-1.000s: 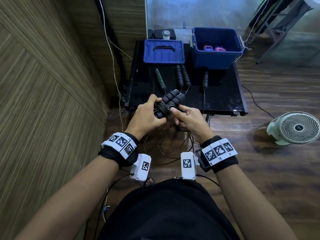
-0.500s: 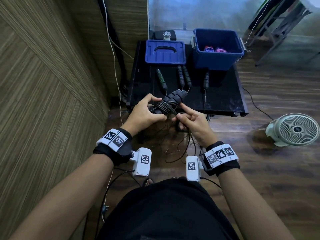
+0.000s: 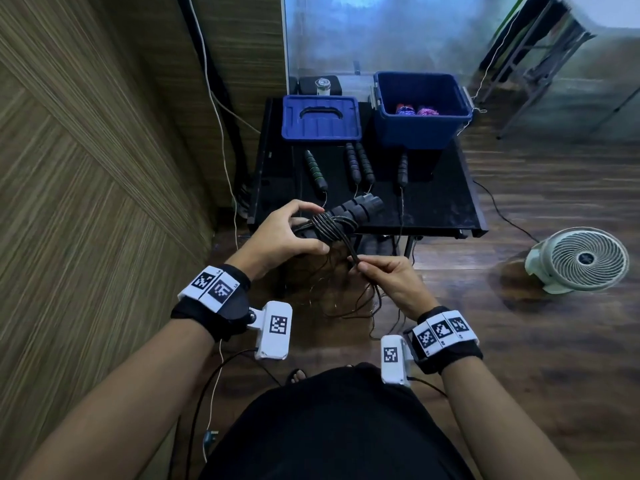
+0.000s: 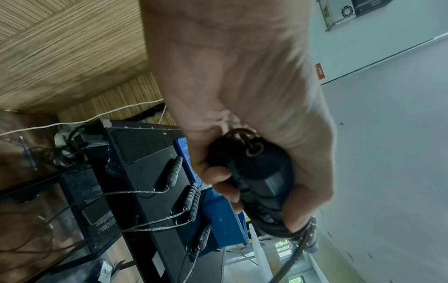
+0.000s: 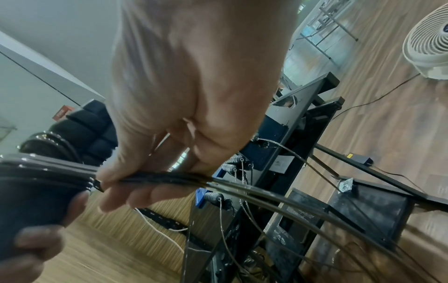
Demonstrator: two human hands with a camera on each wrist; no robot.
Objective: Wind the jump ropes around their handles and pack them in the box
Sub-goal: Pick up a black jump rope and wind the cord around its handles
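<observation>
Gripping with the left hand [image 3: 280, 237]: fingers and thumb curling round the paired black handles [image 3: 353, 211], which are pointing away past the fingertips toward the table. Several turns of black rope [image 3: 332, 226] already lying across the handles, just beside the left fingertips.

Pinching with the right hand [image 3: 388, 277]: thumb and fingers pressed together on a doubled bundle of the same rope, a little nearer the body than the left fingers, the slack trailing down below both hands in loose loops.

Judging the step as mid-wind. Doing it well probably means keeping the strands flat and together between the right fingertips, holding light tension, laying each new turn snug beside the last rather than over it, and keeping the left thumb pressing on the laid turns to stop them springing loose. Watching the hanging slack for tangles with the other ropes' cords dangling off the table edge.

Beyond the fingertips: a black table [image 3: 446, 209], with three more handle sets lying on it, from left a green-banded handle [image 3: 316, 169], a dark pair [image 3: 358, 162] and a single dark handle [image 3: 402, 169], their ropes dropping over the near edge. Farther out, a blue lid [image 3: 320, 117] and the open blue box [image 3: 422, 110], showing what look like coloured bundles already inside.

Left of the hands, wood-grain wall panelling; underfoot, dark wood flooring; right of the hands, a white floor fan [image 3: 578, 259].
</observation>
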